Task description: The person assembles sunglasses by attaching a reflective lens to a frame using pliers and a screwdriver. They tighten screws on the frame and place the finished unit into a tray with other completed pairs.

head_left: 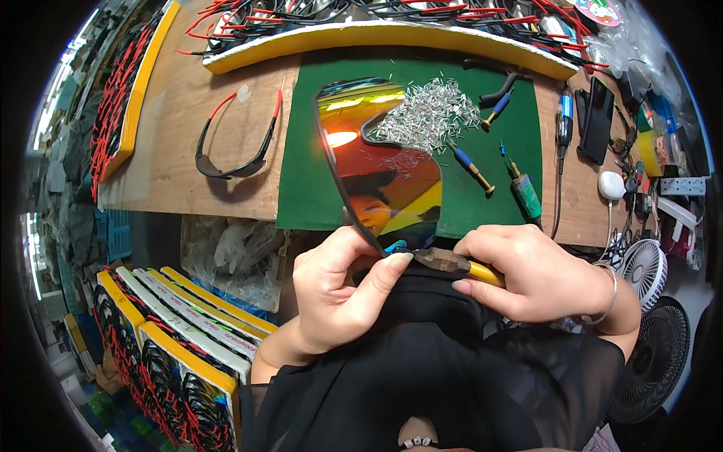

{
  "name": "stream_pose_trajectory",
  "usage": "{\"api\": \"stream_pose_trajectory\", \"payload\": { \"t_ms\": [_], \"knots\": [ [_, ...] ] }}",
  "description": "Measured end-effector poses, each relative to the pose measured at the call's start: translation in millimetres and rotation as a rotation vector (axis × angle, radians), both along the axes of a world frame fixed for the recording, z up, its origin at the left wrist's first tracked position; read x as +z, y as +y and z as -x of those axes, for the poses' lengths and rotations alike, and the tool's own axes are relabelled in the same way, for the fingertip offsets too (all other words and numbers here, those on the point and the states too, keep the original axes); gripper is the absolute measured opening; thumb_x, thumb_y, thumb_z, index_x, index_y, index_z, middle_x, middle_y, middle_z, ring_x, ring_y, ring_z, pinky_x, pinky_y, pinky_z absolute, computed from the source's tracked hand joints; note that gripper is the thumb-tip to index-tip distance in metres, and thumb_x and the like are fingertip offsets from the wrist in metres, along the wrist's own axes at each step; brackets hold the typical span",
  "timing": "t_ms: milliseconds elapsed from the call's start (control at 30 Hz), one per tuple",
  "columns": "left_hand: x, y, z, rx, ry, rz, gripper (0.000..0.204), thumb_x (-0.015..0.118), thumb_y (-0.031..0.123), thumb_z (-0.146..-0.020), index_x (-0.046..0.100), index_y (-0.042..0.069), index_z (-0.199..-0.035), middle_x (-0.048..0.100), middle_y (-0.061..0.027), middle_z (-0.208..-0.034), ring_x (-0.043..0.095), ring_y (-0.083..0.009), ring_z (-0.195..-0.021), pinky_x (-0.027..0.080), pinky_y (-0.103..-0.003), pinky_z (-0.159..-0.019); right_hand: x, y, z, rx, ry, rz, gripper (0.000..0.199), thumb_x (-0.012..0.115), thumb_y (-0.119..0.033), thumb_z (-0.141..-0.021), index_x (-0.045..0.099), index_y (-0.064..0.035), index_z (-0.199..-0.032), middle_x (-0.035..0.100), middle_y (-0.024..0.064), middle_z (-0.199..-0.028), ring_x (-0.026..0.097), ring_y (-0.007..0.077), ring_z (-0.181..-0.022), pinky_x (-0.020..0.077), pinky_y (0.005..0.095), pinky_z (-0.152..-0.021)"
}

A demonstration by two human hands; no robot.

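Between thumb and fingers, my left hand [339, 282] grips the lower end of a mirrored orange-yellow sunglasses lens [392, 181] with a dark rim, tilted up over the green mat. My right hand [527, 271] is closed around yellow-handled pliers [452, 264]. Their dark jaws meet the lens's near corner beside my left thumb, where a small blue piece [396, 245] shows. The exact bite of the jaws is too small to make out. Behind the lens lies a pile of small silvery metal pins [437, 113], partly hidden by it.
On the green mat [305, 181] lie two blue-handled screwdrivers [473, 172] [497, 111] and a green-handled tool [523, 192]. Red-and-black glasses frames [233, 169] rest at left. Foam-edged trays of frames [392, 38] line the back. A phone [596, 120] and fans [644, 264] stand at right.
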State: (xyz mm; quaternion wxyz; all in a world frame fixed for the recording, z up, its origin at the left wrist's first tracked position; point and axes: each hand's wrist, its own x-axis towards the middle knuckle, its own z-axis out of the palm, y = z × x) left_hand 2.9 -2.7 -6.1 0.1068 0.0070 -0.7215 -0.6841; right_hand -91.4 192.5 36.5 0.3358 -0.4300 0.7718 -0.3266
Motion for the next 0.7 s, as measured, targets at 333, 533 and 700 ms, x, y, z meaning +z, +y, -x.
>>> {"api": "stream_pose_trajectory", "payload": {
  "t_ms": [333,533,700],
  "knots": [
    [2.5,-0.6,-0.4,-0.021,-0.043,-0.183,0.017,0.058,-0.001,-0.082,0.054,-0.006,-0.098,0.063,-0.0077,-0.086,0.056,-0.0075,-0.078,0.046,-0.021,-0.071,0.1,-2.0,0.2,-0.003,-0.043,0.013,0.021,0.057,-0.016,-0.079,0.05,0.0004,-0.089,0.053,0.0168,-0.074,0.054,0.0347,-0.073,0.0436,0.0397,-0.064],
    [2.3,-0.5,0.2,-0.011,-0.056,-0.189,0.017,0.059,-0.001,-0.082,0.055,-0.006,-0.097,0.063,-0.0075,-0.086,0.057,-0.0073,-0.077,0.047,-0.021,-0.07,-1.5,-2.1,0.5,-0.018,-0.042,0.021,0.021,0.057,-0.017,-0.08,0.05,0.0005,-0.09,0.053,0.017,-0.075,0.054,0.0349,-0.073,0.0437,0.0396,-0.064],
    [0.7,0.0,0.9,-0.017,-0.036,-0.194,0.017,0.06,-0.002,-0.081,0.055,-0.007,-0.097,0.063,-0.0079,-0.086,0.057,-0.0077,-0.078,0.047,-0.021,-0.07,1.1,-3.2,3.0,-0.021,-0.099,-0.02,0.022,0.057,-0.018,-0.08,0.051,0.0005,-0.09,0.054,0.0176,-0.076,0.055,0.0349,-0.073,0.0441,0.04,-0.064]
  ]
}}
